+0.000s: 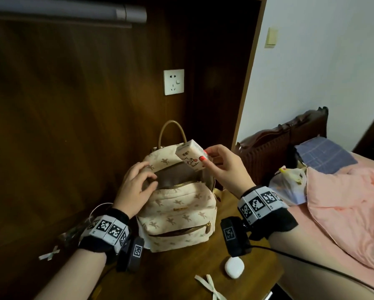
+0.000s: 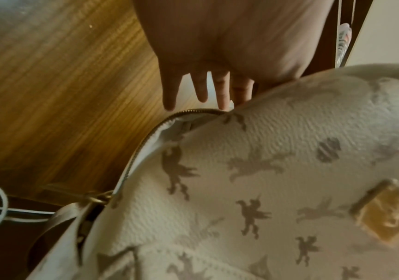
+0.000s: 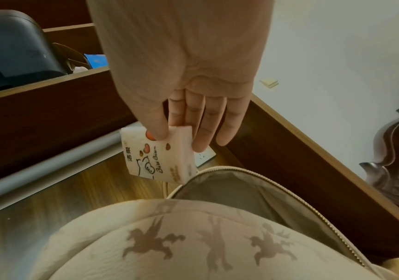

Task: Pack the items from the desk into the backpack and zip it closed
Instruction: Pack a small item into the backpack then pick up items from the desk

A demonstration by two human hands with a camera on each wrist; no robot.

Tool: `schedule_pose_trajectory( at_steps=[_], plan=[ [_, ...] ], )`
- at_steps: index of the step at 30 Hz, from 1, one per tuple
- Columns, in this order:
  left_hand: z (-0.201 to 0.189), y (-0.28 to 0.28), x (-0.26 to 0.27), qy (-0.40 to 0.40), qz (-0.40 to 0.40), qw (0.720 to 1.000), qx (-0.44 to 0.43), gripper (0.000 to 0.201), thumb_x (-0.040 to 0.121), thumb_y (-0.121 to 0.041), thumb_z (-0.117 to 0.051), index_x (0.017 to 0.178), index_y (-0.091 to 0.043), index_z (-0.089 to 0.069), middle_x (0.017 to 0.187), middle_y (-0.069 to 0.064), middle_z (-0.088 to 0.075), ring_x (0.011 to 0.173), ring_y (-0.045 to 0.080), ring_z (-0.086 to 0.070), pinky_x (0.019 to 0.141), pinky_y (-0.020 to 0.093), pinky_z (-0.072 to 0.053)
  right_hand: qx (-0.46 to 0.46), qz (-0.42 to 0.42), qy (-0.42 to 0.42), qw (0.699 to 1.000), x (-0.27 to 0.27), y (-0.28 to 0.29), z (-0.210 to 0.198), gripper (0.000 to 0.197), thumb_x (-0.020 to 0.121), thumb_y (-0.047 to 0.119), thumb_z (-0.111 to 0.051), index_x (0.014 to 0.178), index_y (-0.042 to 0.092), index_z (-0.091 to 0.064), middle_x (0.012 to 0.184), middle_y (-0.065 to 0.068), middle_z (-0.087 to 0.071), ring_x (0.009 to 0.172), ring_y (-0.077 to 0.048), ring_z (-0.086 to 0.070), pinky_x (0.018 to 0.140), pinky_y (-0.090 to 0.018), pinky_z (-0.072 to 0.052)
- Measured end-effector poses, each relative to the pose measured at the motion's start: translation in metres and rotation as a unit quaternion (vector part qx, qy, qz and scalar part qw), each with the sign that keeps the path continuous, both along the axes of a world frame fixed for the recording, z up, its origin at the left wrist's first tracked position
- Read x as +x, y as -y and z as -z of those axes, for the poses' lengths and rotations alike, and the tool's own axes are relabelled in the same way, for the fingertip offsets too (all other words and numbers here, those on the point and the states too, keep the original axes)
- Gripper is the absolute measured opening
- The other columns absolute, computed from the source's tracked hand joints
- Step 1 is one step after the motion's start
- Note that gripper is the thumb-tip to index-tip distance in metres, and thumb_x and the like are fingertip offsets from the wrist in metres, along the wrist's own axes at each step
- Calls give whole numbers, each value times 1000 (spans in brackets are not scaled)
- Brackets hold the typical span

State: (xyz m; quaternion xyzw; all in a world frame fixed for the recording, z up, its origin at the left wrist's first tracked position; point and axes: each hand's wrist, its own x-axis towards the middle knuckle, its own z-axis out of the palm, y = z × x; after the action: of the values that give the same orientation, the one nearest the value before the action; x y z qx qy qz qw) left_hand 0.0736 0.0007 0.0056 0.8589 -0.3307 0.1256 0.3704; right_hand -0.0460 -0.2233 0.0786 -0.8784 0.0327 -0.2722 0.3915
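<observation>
A small cream backpack [image 1: 177,213] with a winged-horse print stands upright on the wooden desk [image 1: 177,276]. Its main zip is undone and the brown lining shows. My left hand [image 1: 141,180] grips the left rim of the opening; in the left wrist view its fingers [image 2: 199,92] reach the zip edge of the backpack [image 2: 265,170]. My right hand [image 1: 214,161] pinches a white tissue pack [image 1: 190,156] with a cartoon print between thumb and fingers. The tilted tissue pack [image 3: 160,159] hangs in my right hand [image 3: 179,136] just above the open mouth of the backpack [image 3: 193,236].
A white earbud case [image 1: 234,267] lies on the desk, front right of the backpack. A white cable [image 1: 99,207] loops at the left. Two tape crosses [image 1: 209,284] mark the desk. A wall socket [image 1: 173,82] sits behind. A bed with a plastic bag [image 1: 287,187] borders the right.
</observation>
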Motion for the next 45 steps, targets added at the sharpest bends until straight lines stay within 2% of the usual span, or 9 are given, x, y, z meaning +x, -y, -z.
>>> schedule_pose_trajectory(
  at_steps=[4, 7, 10, 15, 21, 32, 37, 41, 45],
  plan=[
    [3, -9, -4, -66, 41, 996, 47, 36, 83, -30, -69, 117, -24, -57, 148, -21, -14, 135, 0, -13, 112, 26, -15, -1, -56, -52, 997, 18, 2, 5, 20, 87, 26, -64, 105, 21, -58, 104, 5, -63, 89, -6, -62, 76, -26, -56],
    [-2, -11, -8, -68, 39, 992, 103, 59, 76, -48, -68, 128, -28, -48, 145, -31, 1, 134, 0, -8, 111, 27, -13, 0, -100, -74, 992, 30, -1, 17, 18, 83, 24, -69, 98, 25, -61, 96, 9, -66, 85, -6, -65, 79, -31, -56],
    [-4, -12, -8, -64, 31, 988, 134, 80, 62, -67, -55, 133, -32, -42, 148, -32, 6, 139, 7, -9, 113, 32, -16, -15, -90, -69, 993, 37, -6, 34, 19, 79, 24, -73, 95, 27, -63, 90, 10, -67, 81, -5, -65, 77, -32, -56],
    [4, -11, -2, -96, 30, 975, 196, 101, 55, -73, -59, 142, -43, -17, 145, -26, 35, 142, 13, 11, 113, 44, -17, -45, -39, -59, 996, 47, -2, 54, 23, 76, 21, -74, 97, 23, -66, 93, 8, -68, 82, -8, -64, 77, -33, -54],
    [0, -13, 4, -60, 26, 978, 199, 97, 52, -79, -55, 136, -55, -13, 151, -24, 20, 142, 15, 0, 113, 48, -25, -83, -20, -88, 992, 67, -4, 69, 25, 77, 21, -71, 101, 20, -66, 97, -1, -67, 88, -19, -62, 80, -34, -50],
    [12, -15, -1, -45, 44, 987, 147, 96, 52, -71, -63, 137, -49, -23, 152, -25, 16, 135, 8, 0, 103, 47, -27, -107, -41, -164, 980, 104, -26, 87, 24, 79, 25, -67, 103, 24, -68, 100, -3, -71, 97, -25, -63, 81, -34, -49],
    [13, -17, -3, -42, 33, 986, 159, 97, 51, -70, -63, 137, -46, -27, 153, -25, 15, 139, 18, -6, 100, 48, -33, -144, -28, -206, 968, 111, -29, 96, 28, 82, 20, -60, 109, 24, -67, 104, -5, -70, 99, -26, -63, 82, -33, -49],
    [14, -17, -4, -37, 32, 987, 151, 96, 50, -69, -65, 134, -49, -24, 154, -22, 12, 139, 23, -10, 96, 50, -39, -187, -95, -270, 940, 115, -29, 108, 27, 85, 20, -55, 109, 23, -68, 106, -5, -69, 100, -25, -62, 78, -30, -47],
    [15, -17, -5, -37, 35, 986, 160, 98, 49, -69, -65, 133, -51, -18, 154, -22, 14, 138, 23, -8, 98, 49, -38, -187, -110, -225, 950, 111, -28, 112, 34, 84, 27, -49, 114, 23, -64, 114, -4, -65, 109, -25, -57, 86, -37, -48]
  ],
)
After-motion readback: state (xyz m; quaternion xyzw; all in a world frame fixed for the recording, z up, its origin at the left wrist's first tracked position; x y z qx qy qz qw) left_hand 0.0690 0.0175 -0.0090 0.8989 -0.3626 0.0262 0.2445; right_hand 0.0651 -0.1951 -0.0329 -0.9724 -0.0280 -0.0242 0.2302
